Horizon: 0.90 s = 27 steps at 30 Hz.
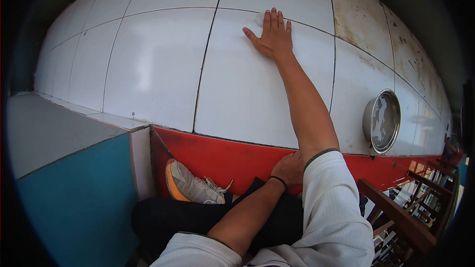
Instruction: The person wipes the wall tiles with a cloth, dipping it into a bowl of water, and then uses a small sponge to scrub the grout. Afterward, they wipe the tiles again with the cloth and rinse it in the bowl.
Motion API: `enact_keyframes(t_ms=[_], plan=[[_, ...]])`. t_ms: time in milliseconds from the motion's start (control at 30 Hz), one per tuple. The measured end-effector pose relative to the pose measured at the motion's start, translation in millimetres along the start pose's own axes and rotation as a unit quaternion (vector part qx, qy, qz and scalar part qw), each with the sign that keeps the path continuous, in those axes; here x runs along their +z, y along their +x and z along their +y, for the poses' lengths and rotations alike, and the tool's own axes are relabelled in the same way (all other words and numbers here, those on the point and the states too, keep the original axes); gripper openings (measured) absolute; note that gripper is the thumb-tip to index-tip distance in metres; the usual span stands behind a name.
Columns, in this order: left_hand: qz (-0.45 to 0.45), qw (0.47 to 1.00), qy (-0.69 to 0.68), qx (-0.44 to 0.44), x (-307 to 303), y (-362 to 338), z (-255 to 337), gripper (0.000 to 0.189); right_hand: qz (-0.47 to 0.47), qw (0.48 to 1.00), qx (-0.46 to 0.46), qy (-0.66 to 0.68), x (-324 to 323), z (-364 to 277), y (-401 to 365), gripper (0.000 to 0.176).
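My right hand (273,35) lies palm down on the white tiled surface (148,59), its fingers stretched out and the thumb spread to the left. A small pale patch (260,19) shows beside the fingertips; whether it is a cloth, foam or something else I cannot make out. My left hand (288,169), with a dark band at the wrist, rests low by the red front edge (237,155). The right forearm hides its fingers. To the right, a round metal bowl (385,121) stands on the tiles with water or suds in it.
Brown stains mark the tiles (358,17) at the upper right. A teal and grey block (79,168) borders the left side. My shoe (195,183) is against the red edge. Wooden furniture (401,212) stands at lower right, and another person (451,151) is at the far right.
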<state>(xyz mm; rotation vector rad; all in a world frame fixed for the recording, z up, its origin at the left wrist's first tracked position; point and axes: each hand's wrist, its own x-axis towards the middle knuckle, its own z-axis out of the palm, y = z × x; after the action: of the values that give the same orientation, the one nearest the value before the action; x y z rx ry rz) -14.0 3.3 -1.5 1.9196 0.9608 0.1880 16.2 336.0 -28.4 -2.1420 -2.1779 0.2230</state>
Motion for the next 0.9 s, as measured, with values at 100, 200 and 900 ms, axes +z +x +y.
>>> enact_keyframes(t_ms=[100,200,900], plan=[[0.005,1.0,-0.03,0.003,2.7,-2.8,-2.4,0.031,-0.006,0.996,-0.081,-0.023,6.3,-32.5,-5.2,0.102],[-0.035,0.999,-0.003,0.008,-13.1,0.3,4.1,0.031,-0.033,0.985,-0.167,-0.036,4.1,-53.1,-31.0,0.1],[-0.024,0.999,0.012,-0.027,33.8,-1.8,-15.9,0.064,-0.157,0.877,-0.441,0.111,-5.8,-55.4,-229.3,0.072]])
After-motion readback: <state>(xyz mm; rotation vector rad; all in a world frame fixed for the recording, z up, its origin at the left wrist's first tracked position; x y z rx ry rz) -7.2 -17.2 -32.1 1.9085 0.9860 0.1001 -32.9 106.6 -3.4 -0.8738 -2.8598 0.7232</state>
